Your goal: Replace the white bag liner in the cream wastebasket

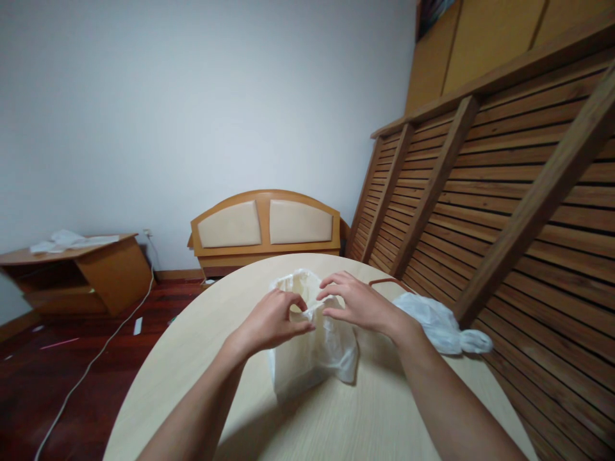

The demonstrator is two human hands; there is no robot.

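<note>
A translucent white plastic bag [331,346] stands upright on the round table, its mouth open at the top. It appears to be draped over a pale box-shaped container [295,358], though the film makes this hard to tell. My left hand [276,317] pinches the near rim of the bag between thumb and fingers. Across from it, my right hand [360,301] has its thumb and curled fingers around the rim's right part. A fold of film stretches between the two hands. What lies inside the bag is hidden.
On the right of the pale round table [230,307] lies a knotted white plastic bag [432,320]. Slatted wooden panels [504,211] lean close by. Behind stands a padded headboard [266,221]; at left, a low wooden cabinet [113,275] and a white cable [103,362] on the floor.
</note>
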